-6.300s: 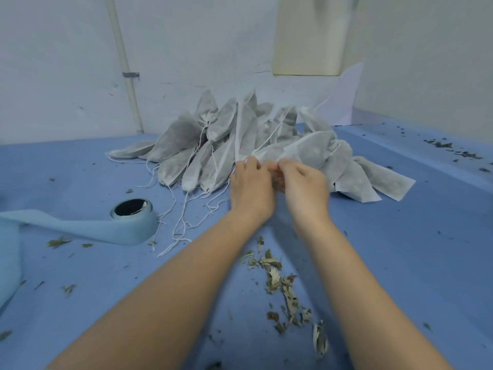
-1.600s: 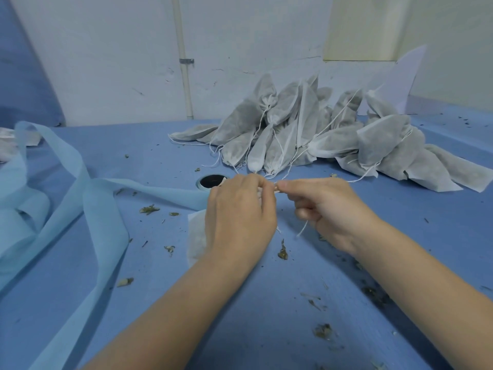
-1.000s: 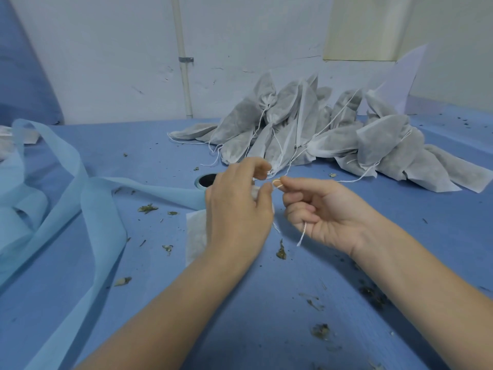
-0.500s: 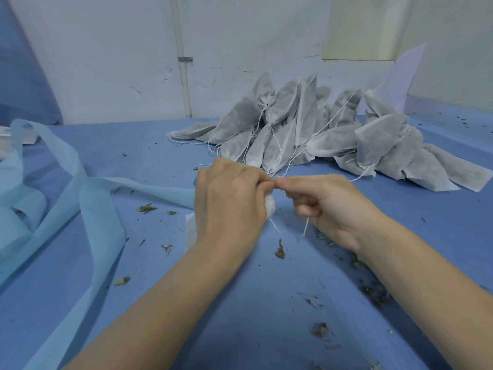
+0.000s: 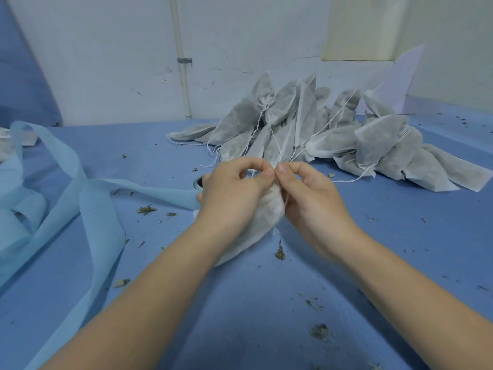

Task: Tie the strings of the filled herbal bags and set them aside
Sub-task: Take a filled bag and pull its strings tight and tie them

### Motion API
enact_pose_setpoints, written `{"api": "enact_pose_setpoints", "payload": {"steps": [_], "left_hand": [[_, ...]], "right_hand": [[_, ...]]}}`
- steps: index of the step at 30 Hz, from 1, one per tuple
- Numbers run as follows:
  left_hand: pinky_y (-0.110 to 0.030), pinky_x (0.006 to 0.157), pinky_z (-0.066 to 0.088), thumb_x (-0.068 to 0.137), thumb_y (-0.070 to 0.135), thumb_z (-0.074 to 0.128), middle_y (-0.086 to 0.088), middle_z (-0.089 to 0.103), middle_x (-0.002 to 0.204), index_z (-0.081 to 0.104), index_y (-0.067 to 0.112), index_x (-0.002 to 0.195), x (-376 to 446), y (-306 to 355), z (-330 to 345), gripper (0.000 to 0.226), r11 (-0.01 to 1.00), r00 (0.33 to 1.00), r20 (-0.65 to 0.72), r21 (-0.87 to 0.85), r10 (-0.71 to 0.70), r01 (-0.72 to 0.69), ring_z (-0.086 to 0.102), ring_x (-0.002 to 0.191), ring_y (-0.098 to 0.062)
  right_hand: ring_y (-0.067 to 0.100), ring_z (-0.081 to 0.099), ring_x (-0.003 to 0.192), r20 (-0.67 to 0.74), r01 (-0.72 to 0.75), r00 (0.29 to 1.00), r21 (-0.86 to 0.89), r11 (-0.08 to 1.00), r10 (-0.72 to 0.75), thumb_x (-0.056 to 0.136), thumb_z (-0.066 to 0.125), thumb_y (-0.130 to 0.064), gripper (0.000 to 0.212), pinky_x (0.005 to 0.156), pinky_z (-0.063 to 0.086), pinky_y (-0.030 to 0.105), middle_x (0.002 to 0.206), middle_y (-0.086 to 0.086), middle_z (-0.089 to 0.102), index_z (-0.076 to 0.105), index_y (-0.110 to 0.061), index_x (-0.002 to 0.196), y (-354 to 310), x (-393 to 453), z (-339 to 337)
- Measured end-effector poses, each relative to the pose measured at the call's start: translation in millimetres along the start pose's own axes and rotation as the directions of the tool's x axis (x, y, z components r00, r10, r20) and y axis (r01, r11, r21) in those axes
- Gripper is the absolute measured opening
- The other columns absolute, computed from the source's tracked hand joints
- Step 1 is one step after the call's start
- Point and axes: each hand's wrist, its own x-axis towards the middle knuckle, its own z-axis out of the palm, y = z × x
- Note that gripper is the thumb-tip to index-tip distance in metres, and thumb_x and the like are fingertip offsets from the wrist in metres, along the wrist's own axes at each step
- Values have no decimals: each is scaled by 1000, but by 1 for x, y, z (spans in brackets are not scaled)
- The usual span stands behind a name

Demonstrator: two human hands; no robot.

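Blue bench point(image 5: 400, 236), scattered leaf bits; my left hand point(image 5: 229, 196) and right hand point(image 5: 309, 198) pinch the strings at the neck of the herbal bag point(image 5: 262, 222) between them; uneven pulling could slip the knot, spilling herbs.

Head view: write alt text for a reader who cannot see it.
Two bare hands, left hand and right hand, pinch the strings at the neck of a white herbal bag over a blue table. Behind them lies a pile of filled bags; a pale blue fabric strip trails on the left, and dried herb bits are scattered about.
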Motion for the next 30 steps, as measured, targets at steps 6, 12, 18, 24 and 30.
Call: {"api": "enact_pose_setpoints", "payload": {"steps": [6,12,18,24,30], "left_hand": [[-50,96,38,90,22,59,-2,36,61,56,29,63,4,6,-2,28,999,989,-150,38,6,0,47,89,-40],[-48,98,40,91,24,57,-19,58,98,54,32,68,7,-4,-2,25,999,960,-276,44,40,-29,52,105,-36],[-27,61,36,78,41,70,7,47,66,61,28,78,1,-14,3,15,996,993,-108,-79,-38,29,49,64,-13],[-21,62,52,58,40,78,0,74,77,71,10,90,-3,-14,13,44,822,881,359,-366,-308,437,69,69,-12],[-20,53,55,82,12,69,-4,73,73,70,3,89,-8,-18,14,12,718,890,294,-526,-349,456,69,59,-12]], "right_hand": [[5,43,40,-93,53,994,-125,991,-64,89,65,-18,20,54,45,27,42,-11,42,54,-14,73,2,2,-3],[7,36,38,-135,110,980,-242,964,-145,82,73,-19,13,45,39,18,42,-8,37,68,-21,71,7,8,-7],[6,33,38,-382,58,919,-122,991,-101,83,71,-18,12,40,32,15,40,-11,38,71,-21,71,2,10,-14],[10,26,43,-594,20,802,132,991,63,86,69,-20,55,45,25,22,43,-9,29,43,-20,37,-1,13,-23],[5,53,68,-426,89,903,49,995,-60,85,70,-20,14,72,44,24,62,-18,59,69,-23,71,0,16,-26]]}}
